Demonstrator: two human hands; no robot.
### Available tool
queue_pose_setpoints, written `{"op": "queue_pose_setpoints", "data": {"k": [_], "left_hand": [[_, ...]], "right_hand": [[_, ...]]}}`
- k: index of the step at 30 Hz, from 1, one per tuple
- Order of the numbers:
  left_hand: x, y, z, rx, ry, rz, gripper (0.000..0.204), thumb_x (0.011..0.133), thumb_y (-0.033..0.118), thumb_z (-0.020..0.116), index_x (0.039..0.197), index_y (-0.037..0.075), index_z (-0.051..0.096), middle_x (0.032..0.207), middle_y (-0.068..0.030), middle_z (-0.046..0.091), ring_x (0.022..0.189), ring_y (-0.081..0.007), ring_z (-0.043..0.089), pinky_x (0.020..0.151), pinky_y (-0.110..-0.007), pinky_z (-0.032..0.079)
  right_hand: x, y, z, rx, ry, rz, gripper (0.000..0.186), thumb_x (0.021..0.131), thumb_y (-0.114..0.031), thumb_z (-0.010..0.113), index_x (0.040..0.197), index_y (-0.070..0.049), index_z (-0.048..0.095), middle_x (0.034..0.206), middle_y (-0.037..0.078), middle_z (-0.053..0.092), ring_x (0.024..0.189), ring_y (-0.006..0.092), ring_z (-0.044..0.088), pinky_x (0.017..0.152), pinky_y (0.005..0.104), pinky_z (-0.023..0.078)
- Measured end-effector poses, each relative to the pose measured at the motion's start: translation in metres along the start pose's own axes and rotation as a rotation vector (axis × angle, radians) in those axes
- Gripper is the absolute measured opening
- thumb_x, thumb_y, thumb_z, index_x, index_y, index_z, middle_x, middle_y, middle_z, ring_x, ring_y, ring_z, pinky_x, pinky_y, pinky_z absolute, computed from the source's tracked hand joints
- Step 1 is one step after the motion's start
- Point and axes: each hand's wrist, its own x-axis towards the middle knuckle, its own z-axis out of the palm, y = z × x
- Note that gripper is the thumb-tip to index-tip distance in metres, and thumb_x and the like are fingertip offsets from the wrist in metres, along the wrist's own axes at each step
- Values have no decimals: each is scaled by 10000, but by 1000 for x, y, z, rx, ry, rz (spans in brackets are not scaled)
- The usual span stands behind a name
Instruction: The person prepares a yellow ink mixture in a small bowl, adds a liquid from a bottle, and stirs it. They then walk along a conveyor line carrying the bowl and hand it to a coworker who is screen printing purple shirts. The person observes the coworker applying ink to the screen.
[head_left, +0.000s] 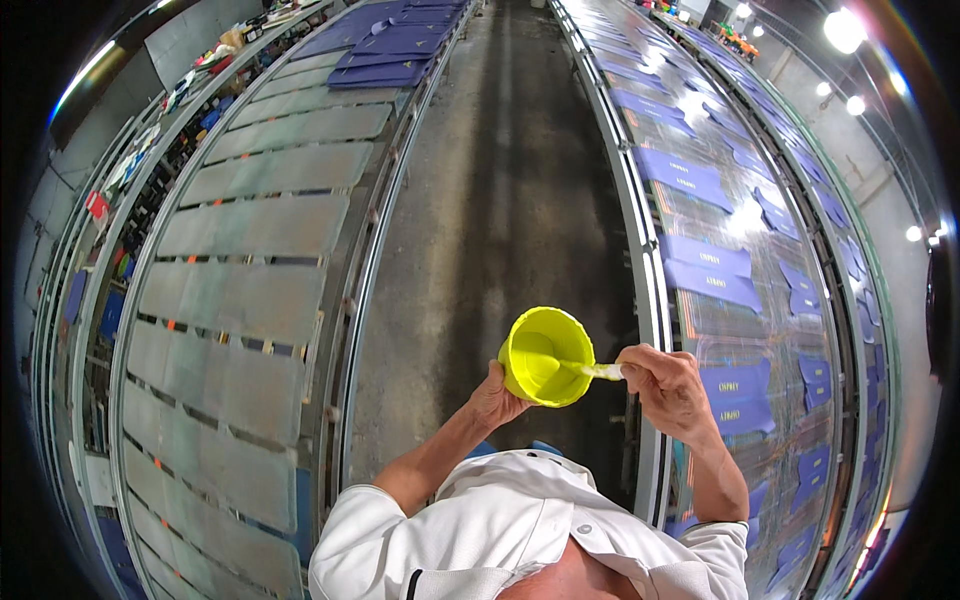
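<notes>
A bright yellow tub point(520, 350) is held up in front of my body, its mouth tilted toward me. My left hand point(494, 398) grips it by its lower left side. Inside, yellow ink or paint point(546, 375) coats the wall and bottom. My right hand point(664, 388) is closed around the pale handle of a stirring stick or spatula point(604, 371), smeared with yellow. Its far end reaches over the tub's right rim into the yellow stuff; the tip's shape is hidden there.
On my left runs a long table of grey flat boards point(235, 300), with purple fabric pieces point(390, 62) at its far end. On my right, another long table carries purple pieces printed in yellow point(715, 268). Between them lies a concrete aisle point(480, 200), bounded by metal rails point(655, 330).
</notes>
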Motion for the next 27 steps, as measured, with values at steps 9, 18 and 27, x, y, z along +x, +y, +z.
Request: {"op": "queue_pose_setpoints", "data": {"k": [9, 18, 27], "left_hand": [[135, 106, -64, 6, 101, 56, 961, 673, 627, 737, 1412, 111, 405, 1394, -106, 490, 1265, -261, 512, 1018, -428, 491], [299, 233, -90, -13, 143, 199, 960, 657, 570, 791, 1401, 95, 415, 1387, -146, 501, 1250, -308, 528, 1005, -475, 496], [463, 357, -122, -106, 172, 238, 873, 673, 469, 823, 1376, 98, 461, 1392, -100, 511, 1278, -245, 509, 1065, -403, 458]], "right_hand": [[199, 92, 26, -26, 210, -315, 141, 840, 45, 621, 961, -27, 620, 774, 136, 653, 630, 282, 638, 536, 312, 503], [399, 181, -47, 168, -121, -156, 42, 895, -15, 583, 912, 7, 614, 700, 130, 641, 560, 265, 629, 528, 340, 482], [608, 263, -37, 41, 96, -317, 143, 841, 58, 574, 959, -15, 610, 724, 107, 621, 618, 258, 627, 547, 337, 492]]}}
